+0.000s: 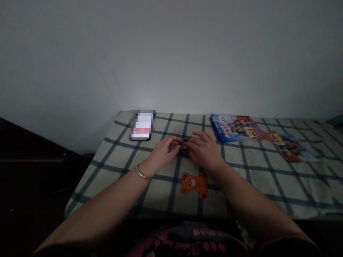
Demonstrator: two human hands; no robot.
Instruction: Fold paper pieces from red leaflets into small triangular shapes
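Observation:
My left hand [166,149] and my right hand [204,150] meet over the middle of the checked cloth. Between their fingertips is a small, dark, flat piece [184,144], mostly covered by the fingers, and its kind is too dim to make out. The left thumb and fingers are closed in a pinch at its left end. On its right side, the right fingertips press together, while one finger sticks out away from it. Toward me on the cloth is an orange teddy bear figure [194,185], whether printed or laid there I cannot tell.
A phone [142,125] with a lit, blurred screen lies at the back left. Colourful printed leaflets [233,127] are stacked at the back right, with another leaflet [292,145] beside them. Behind the checked tablecloth [112,153] rises a pale wall [171,57].

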